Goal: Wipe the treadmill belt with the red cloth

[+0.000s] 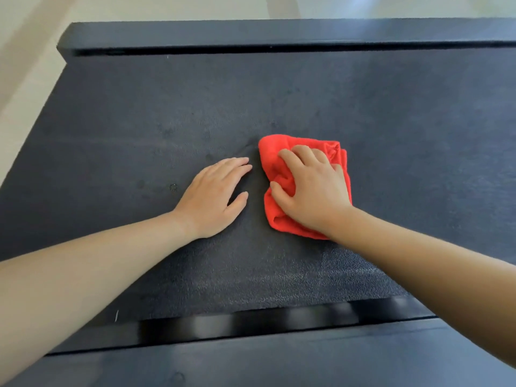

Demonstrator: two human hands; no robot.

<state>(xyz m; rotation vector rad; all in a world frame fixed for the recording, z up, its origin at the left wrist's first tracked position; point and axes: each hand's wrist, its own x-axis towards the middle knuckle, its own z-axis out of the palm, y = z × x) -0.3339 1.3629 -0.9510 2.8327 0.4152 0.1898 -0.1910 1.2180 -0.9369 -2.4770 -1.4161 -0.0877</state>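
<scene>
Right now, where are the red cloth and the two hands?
red cloth (271,154): head view, its far left corner.
right hand (312,192): head view, back of hand.
left hand (212,199): head view, back of hand.

The treadmill belt (279,93) looks matt and grainy, the red cloth (279,169) soft and fleecy, the near side rail (251,358) smooth, faintly glossy

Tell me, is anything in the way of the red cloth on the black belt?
Yes, to its left. The bare left grip lies flat on the dark textured treadmill belt, close beside the crumpled red cloth held by the right grip. Ahead and rightward, nothing visible blocks it.
</scene>
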